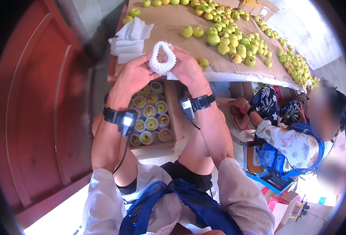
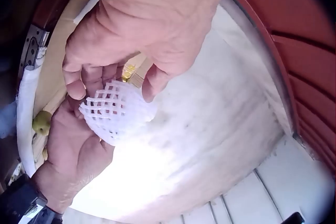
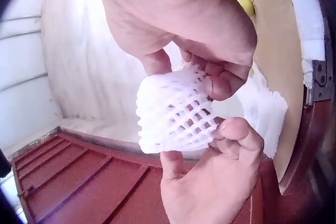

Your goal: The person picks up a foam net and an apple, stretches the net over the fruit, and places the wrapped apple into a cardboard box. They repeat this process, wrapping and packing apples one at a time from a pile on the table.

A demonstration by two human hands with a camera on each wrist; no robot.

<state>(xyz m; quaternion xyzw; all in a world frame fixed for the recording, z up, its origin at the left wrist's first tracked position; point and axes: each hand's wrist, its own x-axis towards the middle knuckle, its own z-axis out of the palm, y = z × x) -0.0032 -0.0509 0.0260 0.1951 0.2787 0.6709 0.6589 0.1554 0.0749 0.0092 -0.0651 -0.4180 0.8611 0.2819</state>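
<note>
Both hands hold a white foam fruit net [image 1: 163, 67] between them, its mouth stretched into a ring above the near table edge. My left hand [image 1: 135, 73] pinches one side with thumb and fingers. The other side is gripped by my right hand [image 1: 187, 69]. Up close in the right wrist view, the lattice of the foam net [image 3: 176, 113] spreads between the right hand [image 3: 194, 24] above and the left hand [image 3: 215, 182] below. No fruit shows inside the net. A stack of flat foam nets [image 1: 130, 39] lies on the table just beyond the left hand.
Green apples [image 1: 231, 41] lie heaped on the cardboard-covered table [image 1: 169, 23]. Below the hands, a carton [image 1: 175, 113] holds netted apples [image 1: 151, 123] in rows. A red door [image 1: 36, 105] stands at the left. Another person [image 1: 290, 137] sits at the right.
</note>
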